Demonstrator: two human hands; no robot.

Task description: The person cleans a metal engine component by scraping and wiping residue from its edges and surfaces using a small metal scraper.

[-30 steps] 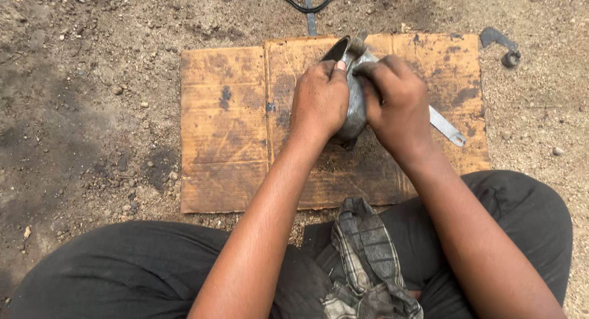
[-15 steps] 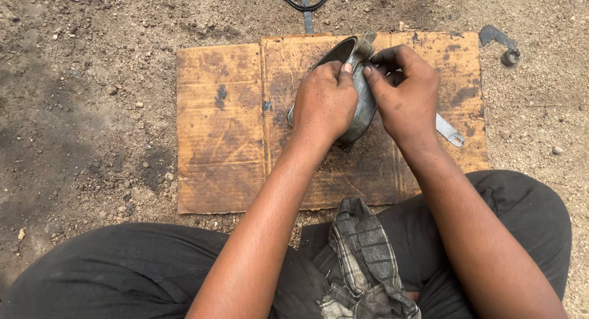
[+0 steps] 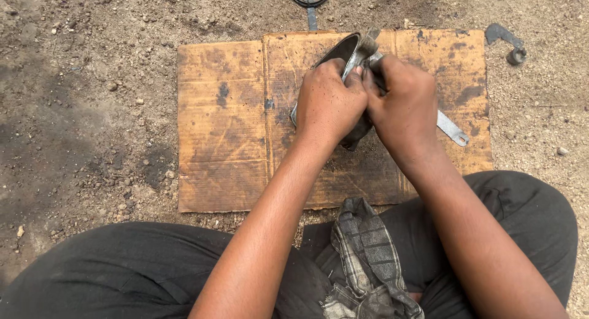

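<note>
This is an outdoor repair spot on bare brown dirt ground (image 3: 92, 110), with a stained flat brown cardboard sheet (image 3: 221, 122) and a dark bent metal part (image 3: 506, 42) lying about.

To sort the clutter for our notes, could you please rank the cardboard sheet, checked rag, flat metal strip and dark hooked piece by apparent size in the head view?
1. Cardboard sheet
2. Checked rag, though nearer the camera
3. Flat metal strip, partly hidden by the right hand
4. Dark hooked piece; unsure against the strip

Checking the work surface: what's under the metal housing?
Stained cardboard sheet on dirt. A flat metal strip sticks out from beneath the right hand; both hands cover the contact area.
</note>
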